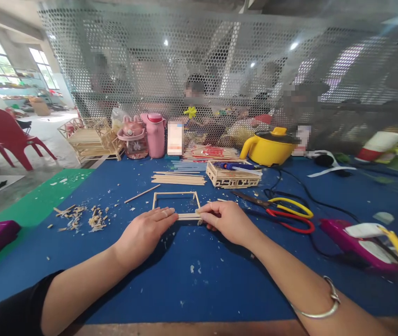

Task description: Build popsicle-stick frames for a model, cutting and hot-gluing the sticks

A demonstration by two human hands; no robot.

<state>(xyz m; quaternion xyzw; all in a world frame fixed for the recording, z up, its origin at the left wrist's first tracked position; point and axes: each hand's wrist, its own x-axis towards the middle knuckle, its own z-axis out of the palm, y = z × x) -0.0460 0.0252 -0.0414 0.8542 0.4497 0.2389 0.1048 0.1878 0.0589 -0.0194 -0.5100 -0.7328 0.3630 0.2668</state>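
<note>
From my station, I find passage over near tabletop [220, 294], between forearms [87, 284]. Ahead, wooden frame [176, 192], then stick bundle [180, 179] and slatted box [236, 176] block; scissors [268, 204] obstruct right, wood scraps [97, 218] left.

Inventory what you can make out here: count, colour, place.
Stick frame: 1, pale, between hands
Loose sticks: many, mostly pale, behind frame
Offcuts: two piles, pale, left
Stick box: 1, pale, beyond right hand
Scissors: 1, red and yellow handles, right
Power strips: 2, purple and white, either side
Pot: 1, yellow, back right
Jug: 1, pink, back
Bottle: 1, pink, beside jug
Stick racks: count unclear, pale, back left
Chair: 1, red, far left
Mesh screen: 1, grey, behind table
Tabletop: 1, blue, underneath
People: several, blurred, behind screen
Bracelet: 1, silver, right forearm
Left hand: 1, bare, frame's near left
Right hand: 1, bare, frame's near right
</note>
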